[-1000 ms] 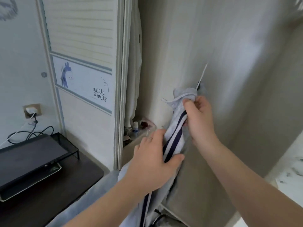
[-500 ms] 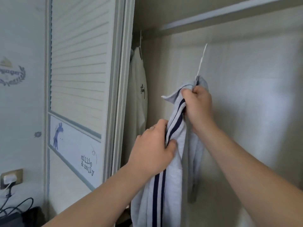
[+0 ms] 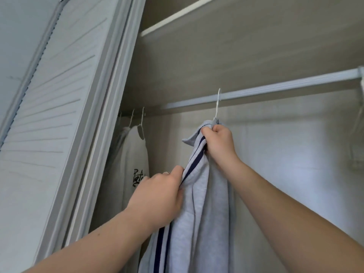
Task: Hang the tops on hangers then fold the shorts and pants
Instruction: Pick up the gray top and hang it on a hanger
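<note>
A light grey top (image 3: 199, 213) with dark navy stripes hangs bunched on a white hanger, whose hook (image 3: 217, 104) rises to the closet rail (image 3: 275, 89). My right hand (image 3: 218, 143) grips the bunched fabric at the top of the garment, just under the hook. My left hand (image 3: 159, 196) pinches the striped edge of the top lower down on its left side. Whether the hook rests on the rail or only reaches it I cannot tell.
A white top with black lettering (image 3: 136, 164) hangs on hangers at the rail's left end. The louvred closet door (image 3: 49, 119) stands at the left. A shelf edge (image 3: 177, 16) runs above the rail. Another pale garment (image 3: 358, 134) shows at the right edge.
Both hands have lifted the grey striped top upward, and the view has tilted up with them. The hanger hook has risen from below the rail to the rail's height.
</note>
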Tool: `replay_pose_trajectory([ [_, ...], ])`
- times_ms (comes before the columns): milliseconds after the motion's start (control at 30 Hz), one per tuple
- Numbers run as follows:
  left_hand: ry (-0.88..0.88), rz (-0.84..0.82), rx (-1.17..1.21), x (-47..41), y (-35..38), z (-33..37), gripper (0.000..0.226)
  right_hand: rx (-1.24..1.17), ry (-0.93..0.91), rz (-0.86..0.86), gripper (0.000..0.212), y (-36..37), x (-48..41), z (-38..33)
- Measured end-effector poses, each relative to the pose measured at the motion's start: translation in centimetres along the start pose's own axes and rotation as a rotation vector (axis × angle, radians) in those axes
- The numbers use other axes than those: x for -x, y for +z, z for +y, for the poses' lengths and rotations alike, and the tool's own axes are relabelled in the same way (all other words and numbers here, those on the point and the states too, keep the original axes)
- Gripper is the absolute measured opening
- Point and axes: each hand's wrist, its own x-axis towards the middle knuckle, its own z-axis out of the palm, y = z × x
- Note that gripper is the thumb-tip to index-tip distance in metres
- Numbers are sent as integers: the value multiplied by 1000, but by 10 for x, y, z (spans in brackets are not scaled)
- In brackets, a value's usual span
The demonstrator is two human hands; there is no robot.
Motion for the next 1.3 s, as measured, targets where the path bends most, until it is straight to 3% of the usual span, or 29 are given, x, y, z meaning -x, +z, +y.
replay_pose_trajectory([
  [133, 0, 29, -44, -26, 2, -7, 22, 35, -13, -6, 34, 4, -28, -1],
  [300, -35, 49, -3, -44, 3, -16, 19, 104, 30, 10, 46, 10, -52, -12],
  [467, -43, 28, 8, -48, 5, -19, 13, 3, 210, -14, 19, 13, -57, -12],
  [700, 2, -15, 12, -31, 13, -17, 19, -37, 348, -106, 11, 4, -30, -13],
  [800, 19, -43, 73, -27, 14, -13, 18, 41, 387, -225, 32, -1, -20, -22],
  [900, 21, -102, 124, -20, 14, -10, 21, 175, 316, -251, 55, -2, -7, -29],
  [1100, 17, -340, 30, -1, 22, -14, 35, 664, -72, -238, 23, -7, 14, -39],
  [1200, -12, -425, 16, 5, 22, -18, 36, 792, -118, -265, 47, -6, 20, -46],
  [1300, -15, -449, -40, 7, 19, -24, 37, 855, -173, -278, 52, -1, 18, -48],
])
